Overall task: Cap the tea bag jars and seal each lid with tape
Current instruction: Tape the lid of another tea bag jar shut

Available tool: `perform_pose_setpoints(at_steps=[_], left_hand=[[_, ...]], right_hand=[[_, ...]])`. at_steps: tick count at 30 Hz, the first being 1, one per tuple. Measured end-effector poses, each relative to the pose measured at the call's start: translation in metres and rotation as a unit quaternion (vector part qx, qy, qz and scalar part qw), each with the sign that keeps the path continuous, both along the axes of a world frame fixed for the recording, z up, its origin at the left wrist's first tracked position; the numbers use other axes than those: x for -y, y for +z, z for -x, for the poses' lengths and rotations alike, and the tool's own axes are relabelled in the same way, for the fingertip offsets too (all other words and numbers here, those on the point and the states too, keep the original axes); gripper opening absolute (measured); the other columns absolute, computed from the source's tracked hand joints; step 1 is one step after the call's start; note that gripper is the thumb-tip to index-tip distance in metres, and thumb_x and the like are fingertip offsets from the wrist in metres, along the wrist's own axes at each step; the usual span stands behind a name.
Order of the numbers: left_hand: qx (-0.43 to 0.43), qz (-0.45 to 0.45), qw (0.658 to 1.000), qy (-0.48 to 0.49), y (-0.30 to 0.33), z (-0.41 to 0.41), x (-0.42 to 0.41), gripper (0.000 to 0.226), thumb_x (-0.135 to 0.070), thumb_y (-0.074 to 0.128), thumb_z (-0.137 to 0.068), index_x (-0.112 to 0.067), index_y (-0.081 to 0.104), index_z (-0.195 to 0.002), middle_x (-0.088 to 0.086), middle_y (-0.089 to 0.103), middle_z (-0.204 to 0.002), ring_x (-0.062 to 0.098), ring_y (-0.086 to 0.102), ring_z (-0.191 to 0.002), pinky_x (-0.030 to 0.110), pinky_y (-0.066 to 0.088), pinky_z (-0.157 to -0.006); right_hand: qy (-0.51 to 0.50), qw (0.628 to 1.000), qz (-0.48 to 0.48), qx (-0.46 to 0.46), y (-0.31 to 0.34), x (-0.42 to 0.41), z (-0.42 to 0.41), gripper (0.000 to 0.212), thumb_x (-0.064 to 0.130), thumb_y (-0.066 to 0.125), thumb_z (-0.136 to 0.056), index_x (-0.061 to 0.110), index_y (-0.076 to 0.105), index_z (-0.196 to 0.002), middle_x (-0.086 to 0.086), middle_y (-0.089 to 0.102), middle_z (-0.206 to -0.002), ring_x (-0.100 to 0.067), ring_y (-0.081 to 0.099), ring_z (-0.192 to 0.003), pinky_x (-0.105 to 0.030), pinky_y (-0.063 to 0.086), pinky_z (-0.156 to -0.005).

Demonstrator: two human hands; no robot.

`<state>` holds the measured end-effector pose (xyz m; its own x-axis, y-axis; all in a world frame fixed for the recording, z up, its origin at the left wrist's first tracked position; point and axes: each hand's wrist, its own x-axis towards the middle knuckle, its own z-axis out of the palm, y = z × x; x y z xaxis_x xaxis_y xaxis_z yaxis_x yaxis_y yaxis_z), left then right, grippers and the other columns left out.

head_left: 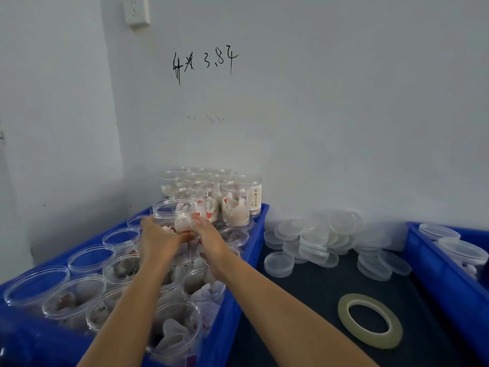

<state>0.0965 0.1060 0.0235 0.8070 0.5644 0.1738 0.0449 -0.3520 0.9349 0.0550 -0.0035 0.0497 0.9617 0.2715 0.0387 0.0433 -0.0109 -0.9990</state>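
Both hands, the left hand (pixel 156 238) and right hand (pixel 209 234), are closing around an uncapped clear jar (pixel 173 217) of tea bags in the blue bin (pixel 254 234) at centre frame, a light, thin-walled, probably slippery thing best gripped low on its sides.

Both hands (pixel 182 234) are motion-blurred around a clear jar (pixel 173 217); finger contact cannot be resolved. At 7 o'clock the left blue crate (pixel 254 229) is cropped. At 3 o'clock the second crate (pixel 434 263) is cropped.
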Motion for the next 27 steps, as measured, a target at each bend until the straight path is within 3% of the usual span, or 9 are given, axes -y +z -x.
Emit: perform_pose_setpoints(at_steps=[3,6,9,12,15,18,21,24,27], left_hand=[[0.070,-0.053,0.996,-0.013,0.010,0.013,0.005,0.072,-0.028,0.083,-0.073,-0.012,0.040,-0.129,0.009,0.059,-0.116,0.020,0.055,-0.085,0.031,0.044,-0.065],[0.156,-0.088,0.983,-0.045,0.035,0.034,0.028,0.070,-0.029,0.078,-0.075,-0.019,0.040,-0.132,-0.004,0.055,-0.115,0.012,0.055,-0.081,0.022,0.036,-0.058],[0.205,-0.090,0.969,-0.101,0.057,0.060,0.073,0.078,-0.033,0.073,-0.073,-0.026,0.032,-0.138,-0.009,0.049,-0.120,0.010,0.055,-0.089,0.020,0.042,-0.062],[0.227,-0.070,0.958,-0.158,0.051,0.081,0.127,0.082,-0.038,0.078,-0.072,-0.029,0.030,-0.138,-0.009,0.041,-0.122,0.007,0.049,-0.096,0.011,0.038,-0.066],[0.217,-0.063,0.951,-0.210,0.020,0.093,0.180,0.083,-0.034,0.080,-0.076,-0.027,0.027,-0.140,-0.010,0.032,-0.121,0.004,0.046,-0.097,0.011,0.042,-0.068],[0.172,-0.062,0.946,-0.267,-0.023,0.093,0.219,0.078,-0.036,0.075,-0.082,-0.025,0.024,-0.140,-0.010,0.028,-0.122,0.002,0.046,-0.095,0.008,0.043,-0.061],[0.080,-0.035,0.941,-0.327,-0.063,0.081,0.240,0.073,-0.033,0.074,-0.082,-0.027,0.026,-0.136,-0.002,0.037,-0.126,0.001,0.050,-0.083,0.012,0.042,-0.054],[0.028,-0.052,0.930,-0.362,-0.091,0.065,0.247,0.077,-0.032,0.078,-0.078,-0.026,0.029,-0.136,0.001,0.039,-0.127,0.003,0.052,-0.084,0.012,0.040,-0.055],[0.024,-0.064,0.920,-0.386,-0.108,0.050,0.248,0.076,-0.029,0.078,-0.078,-0.026,0.029,-0.136,0.002,0.041,-0.125,0.004,0.054,-0.089,0.012,0.042,-0.059]], right_hand=[[-0.024,0.998,-0.028,0.051,0.002,0.002,0.003,0.048,0.018,0.036,-0.104,0.020,0.024,-0.151,-0.005,0.037,-0.149,-0.019,0.041,-0.132,-0.024,0.037,-0.097],[-0.070,0.982,-0.058,0.167,0.006,0.019,0.016,0.056,0.021,0.042,-0.102,0.033,0.018,-0.151,-0.007,0.041,-0.140,-0.016,0.053,-0.116,-0.031,0.048,-0.098],[-0.146,0.953,-0.083,0.252,0.008,0.051,0.037,0.053,0.029,0.043,-0.101,0.038,0.020,-0.149,0.003,0.037,-0.136,-0.007,0.048,-0.120,-0.028,0.044,-0.103],[-0.207,0.933,-0.146,0.256,0.000,0.093,0.059,0.052,0.038,0.043,-0.094,0.037,0.028,-0.144,0.001,0.044,-0.136,-0.005,0.050,-0.121,-0.022,0.046,-0.100],[-0.264,0.922,-0.159,0.233,-0.022,0.135,0.074,0.045,0.030,0.042,-0.097,0.032,0.035,-0.142,0.000,0.050,-0.135,-0.007,0.054,-0.118,-0.014,0.049,-0.088],[-0.310,0.920,-0.142,0.194,-0.053,0.170,0.082,0.044,0.017,0.042,-0.100,0.025,0.035,-0.143,-0.006,0.048,-0.138,-0.019,0.052,-0.123,-0.039,0.044,-0.105],[-0.341,0.921,-0.121,0.142,-0.089,0.195,0.083,0.042,0.010,0.044,-0.098,0.022,0.038,-0.138,-0.010,0.051,-0.132,-0.024,0.054,-0.118,-0.046,0.042,-0.105],[-0.352,0.925,-0.100,0.101,-0.119,0.208,0.078,0.042,0.003,0.046,-0.097,0.023,0.040,-0.132,-0.006,0.055,-0.122,-0.017,0.057,-0.108,-0.040,0.047,-0.098],[-0.355,0.927,-0.084,0.085,-0.137,0.214,0.069,0.047,-0.001,0.048,-0.095,0.019,0.038,-0.136,-0.006,0.056,-0.122,-0.016,0.057,-0.108,-0.025,0.050,-0.088]])
